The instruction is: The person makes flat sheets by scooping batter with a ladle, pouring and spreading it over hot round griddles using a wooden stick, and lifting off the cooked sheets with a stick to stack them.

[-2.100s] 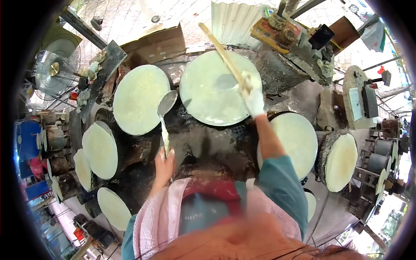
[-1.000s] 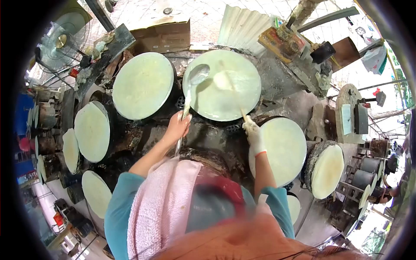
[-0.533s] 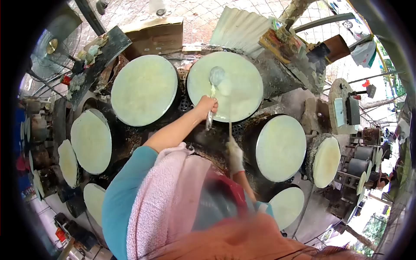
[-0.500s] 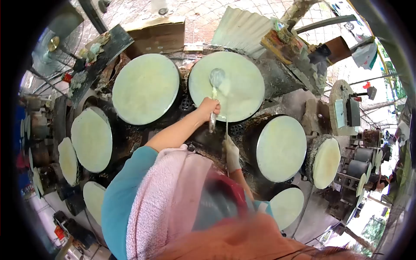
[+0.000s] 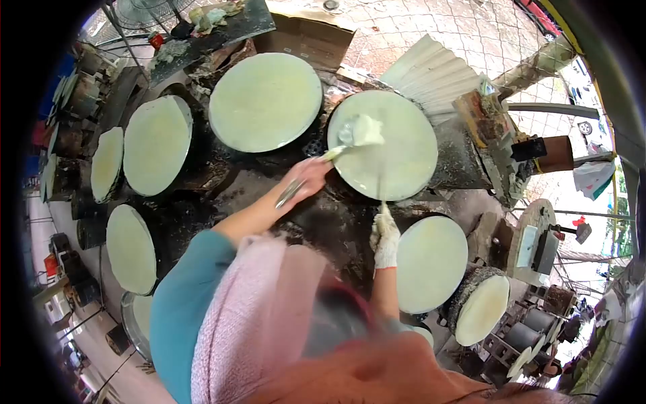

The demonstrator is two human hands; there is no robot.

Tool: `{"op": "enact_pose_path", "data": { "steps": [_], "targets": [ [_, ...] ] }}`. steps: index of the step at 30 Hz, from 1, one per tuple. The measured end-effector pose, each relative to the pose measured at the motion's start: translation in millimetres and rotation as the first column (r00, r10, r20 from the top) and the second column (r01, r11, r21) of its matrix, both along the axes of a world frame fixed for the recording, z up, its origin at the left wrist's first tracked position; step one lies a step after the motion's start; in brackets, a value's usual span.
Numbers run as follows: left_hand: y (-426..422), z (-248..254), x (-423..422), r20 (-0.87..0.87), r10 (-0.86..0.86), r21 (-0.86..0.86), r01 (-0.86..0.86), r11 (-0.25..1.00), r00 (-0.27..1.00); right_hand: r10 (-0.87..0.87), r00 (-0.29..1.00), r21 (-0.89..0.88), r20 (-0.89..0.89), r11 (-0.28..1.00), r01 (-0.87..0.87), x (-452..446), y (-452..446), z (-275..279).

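A round griddle covered with a pale green layer (image 5: 404,148) lies at upper centre right. My left hand (image 5: 309,176) is closed round the handle of a metal ladle (image 5: 347,132), whose bowl is over the left part of this griddle. Against the bowl sits a lump of pale batter (image 5: 367,130). My right hand, in a white glove (image 5: 384,237), grips a thin stick (image 5: 381,188) at the griddle's near edge. The stick's far end is blurred over the pale layer.
Other coated griddles stand around: one to the upper left (image 5: 266,102), one to the right (image 5: 433,264), several farther left. A cardboard box (image 5: 306,42) and a corrugated sheet (image 5: 431,74) lie behind. A cluttered board (image 5: 215,34) is at upper left.
The view has turned, shifting the griddles. A lump of pale batter now shows beside the ladle bowl. The stick, earlier reaching across the griddle from its far side, now extends from the near edge.
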State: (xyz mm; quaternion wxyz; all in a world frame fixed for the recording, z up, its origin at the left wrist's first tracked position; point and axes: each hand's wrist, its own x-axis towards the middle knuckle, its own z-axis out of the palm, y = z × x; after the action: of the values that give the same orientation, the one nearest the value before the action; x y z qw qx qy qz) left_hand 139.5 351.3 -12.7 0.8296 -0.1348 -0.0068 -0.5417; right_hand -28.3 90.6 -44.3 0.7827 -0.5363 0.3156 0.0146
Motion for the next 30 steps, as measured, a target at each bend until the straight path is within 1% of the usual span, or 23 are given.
{"op": "enact_pose_path", "data": {
  "steps": [1,2,3,4,5,6,7,10,11,12,15,17,18,20,21,22,23,24,25,26,28,29,30],
  "targets": [
    [17.0,10.8,-15.0,-0.063,0.015,0.090,-0.010,0.996,0.998,-0.070,0.998,-0.042,0.005,0.997,0.070,1.0,-15.2,-6.9],
    [25.3,28.9,-25.7,0.115,0.070,0.343,-0.106,0.934,0.991,-0.106,0.972,-0.183,-0.211,0.981,0.067,4.0,-15.9,14.2],
    [34.7,47.7,-35.4,0.292,0.080,0.554,-0.236,0.799,0.953,-0.048,0.977,-0.215,-0.210,0.977,0.001,1.5,-22.3,-1.5],
    [38.7,63.1,-39.5,0.319,0.092,0.604,-0.278,0.747,0.943,0.076,0.977,-0.285,-0.197,0.950,-0.132,-1.5,-20.4,-10.6],
    [45.7,69.9,-34.9,0.238,0.101,0.526,-0.216,0.823,0.966,0.204,0.962,-0.354,-0.181,0.899,-0.257,-0.9,-15.9,-19.1],
    [56.5,74.6,-30.3,0.151,0.104,0.435,-0.161,0.886,0.983,0.232,0.971,-0.314,-0.060,0.919,-0.238,-3.1,-5.7,-27.8],
    [71.2,77.8,-29.3,0.069,0.104,0.335,-0.121,0.934,0.992,0.301,0.949,-0.372,-0.097,0.873,-0.315,-4.3,-4.0,-9.9],
    [129.6,93.4,-43.9,0.096,0.211,0.368,-0.232,0.900,0.973,0.114,0.984,-0.560,0.136,0.828,-0.019,2.6,25.6,29.3],
    [152.9,96.0,-51.0,0.116,0.257,0.361,-0.282,0.889,0.959,0.024,1.000,-0.191,-0.017,0.981,-0.027,-8.7,4.9,-8.4],
    [179.9,98.3,-60.8,0.188,0.312,0.423,-0.363,0.830,0.931,0.052,0.992,-0.231,-0.113,0.970,-0.077,-4.7,41.9,24.0],
    [267.8,102.5,-94.2,0.456,0.419,0.447,-0.609,0.655,0.785,0.289,0.955,-0.491,0.071,0.843,-0.218,12.9,96.6,-30.7],
    [325.5,96.6,-121.5,0.487,0.501,0.477,-0.698,0.534,0.716,0.340,0.940,-0.205,0.037,0.923,-0.326,43.7,163.0,-27.6],
    [351.4,93.9,-138.2,0.513,0.540,0.522,-0.742,0.421,0.667,0.356,0.934,-0.108,-0.020,0.928,-0.356,63.5,233.5,34.8],
    [395.9,90.0,-172.7,0.512,0.645,0.588,-0.779,0.218,0.567,0.544,0.839,-0.100,-0.033,0.833,-0.544,112.2,300.1,28.5],
    [420.3,82.1,-190.1,0.517,0.663,0.623,-0.769,0.142,0.541,0.542,0.833,-0.042,0.109,0.840,-0.541,137.6,340.6,19.3],
    [441.3,74.0,-208.4,0.521,0.682,0.656,-0.752,0.066,0.514,0.672,0.731,-0.063,0.115,0.740,-0.670,167.0,367.0,3.1],
    [454.3,76.7,-228.7,0.524,0.707,0.735,-0.672,-0.093,0.475,0.716,0.678,-0.172,0.169,0.699,-0.694,182.3,414.4,31.3],
    [470.7,67.8,-248.4,0.474,0.764,0.763,-0.637,-0.108,0.438,0.823,0.560,-0.315,0.092,0.558,-0.768,213.0,440.8,27.5],
    [480.2,67.4,-268.1,0.511,0.775,0.736,-0.654,-0.172,0.371,0.848,0.523,-0.340,0.086,0.518,-0.785,236.4,468.9,31.8],
    [489.3,67.1,-286.7,0.547,0.782,0.707,-0.666,-0.239,0.300,0.869,0.486,-0.378,0.092,0.482,-0.790,271.7,491.9,3.5],
    [508.9,47.5,-333.7,0.591,0.781,0.600,-0.757,-0.258,0.203,0.903,0.365,-0.495,0.229,0.431,-0.754,324.5,537.6,-7.3],
    [504.3,40.8,-351.8,0.606,0.783,0.547,-0.788,-0.282,0.140,0.928,0.360,-0.660,0.097,0.331,-0.674,339.9,556.8,8.7],
    [489.5,49.1,-360.6,0.434,0.901,0.565,-0.782,-0.261,0.013,0.924,0.375,-0.759,-0.083,0.186,-0.625,357.1,576.2,17.6]
  ]
}}
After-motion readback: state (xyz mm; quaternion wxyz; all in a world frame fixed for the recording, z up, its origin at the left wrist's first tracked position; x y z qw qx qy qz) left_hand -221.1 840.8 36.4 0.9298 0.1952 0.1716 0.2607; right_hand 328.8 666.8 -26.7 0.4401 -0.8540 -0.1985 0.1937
